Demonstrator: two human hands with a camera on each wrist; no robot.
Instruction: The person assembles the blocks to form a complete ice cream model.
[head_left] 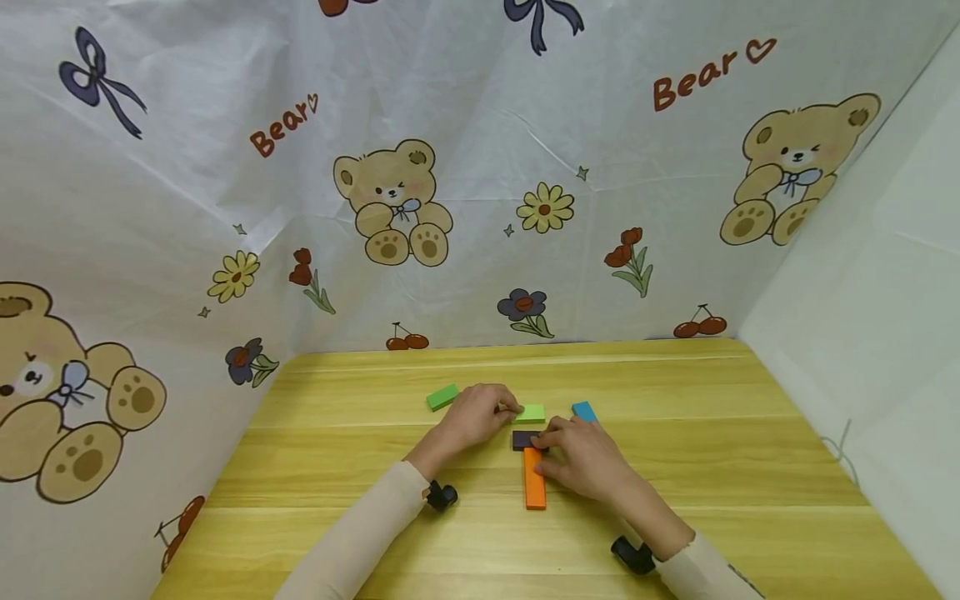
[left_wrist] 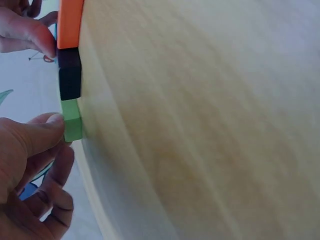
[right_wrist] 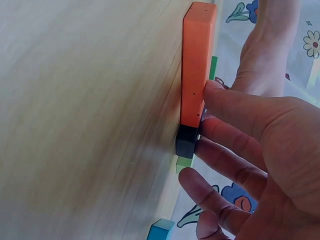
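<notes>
A light green block (head_left: 533,413) lies flat on the table, its left end pinched between the thumb and fingers of my left hand (head_left: 478,413). Nearer to me is a black block (head_left: 522,440), lying crosswise. A long orange block (head_left: 535,493) runs from it towards me, forming a T. My right hand (head_left: 587,458) comes in from the right: its fingertips touch the black block (right_wrist: 186,142) and its thumb (right_wrist: 214,89) rests against the side of the orange block (right_wrist: 196,65). These fingers are spread and only slightly bent. The right hand hides the black block's right end in the head view.
A darker green block (head_left: 442,397) lies behind the left hand. Beyond the right hand is a blue block (head_left: 583,411), partly covered by it. The wooden table (head_left: 712,467) meets a bear-printed cloth (head_left: 465,300) at the back and a white wall on the right.
</notes>
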